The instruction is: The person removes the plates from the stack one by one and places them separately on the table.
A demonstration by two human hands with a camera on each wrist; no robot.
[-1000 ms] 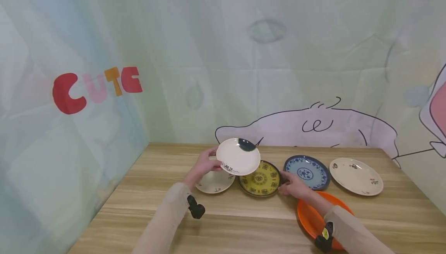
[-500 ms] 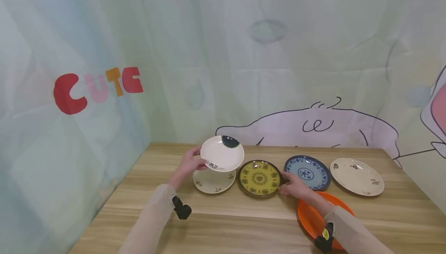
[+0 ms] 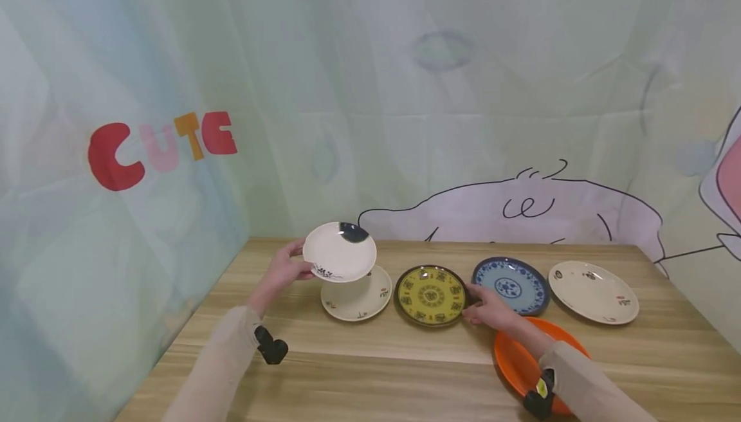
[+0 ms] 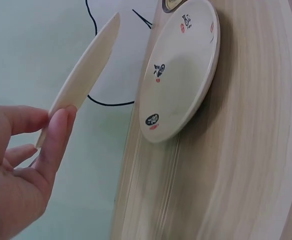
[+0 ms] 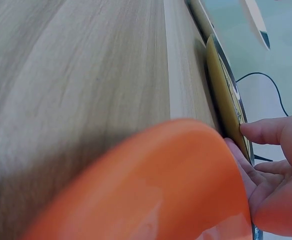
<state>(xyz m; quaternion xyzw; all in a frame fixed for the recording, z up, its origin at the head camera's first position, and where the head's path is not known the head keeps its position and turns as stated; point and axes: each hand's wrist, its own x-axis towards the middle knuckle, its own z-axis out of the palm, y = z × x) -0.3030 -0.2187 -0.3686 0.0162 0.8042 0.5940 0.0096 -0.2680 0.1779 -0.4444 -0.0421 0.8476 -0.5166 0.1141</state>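
In the head view my left hand point(image 3: 285, 269) pinches the left rim of a white plate point(image 3: 341, 255) with a dark green patch, holding it in the air, tilted. Below it a white plate with small floral prints point(image 3: 356, 300) lies on the table, partly covered from sight. The left wrist view shows the raised plate point(image 4: 86, 70) nearly edge-on between thumb and fingers. My right hand point(image 3: 489, 309) grips the right rim of a yellow-green patterned plate point(image 3: 431, 296). In the right wrist view the thumb is on top of that plate point(image 5: 223, 90) and fingers are under its edge.
Right of the yellow-green plate sit a blue patterned plate point(image 3: 509, 287) and a white oval plate point(image 3: 593, 293). An orange plate point(image 3: 518, 361) lies under my right forearm. The wooden table point(image 3: 376, 383) ends at a printed curtain point(image 3: 347, 119) behind.
My left hand has carried the white plate with the green patch leftward, from over the yellow-green plate's edge to above the floral plate. The right hand stays at the yellow-green plate's rim.
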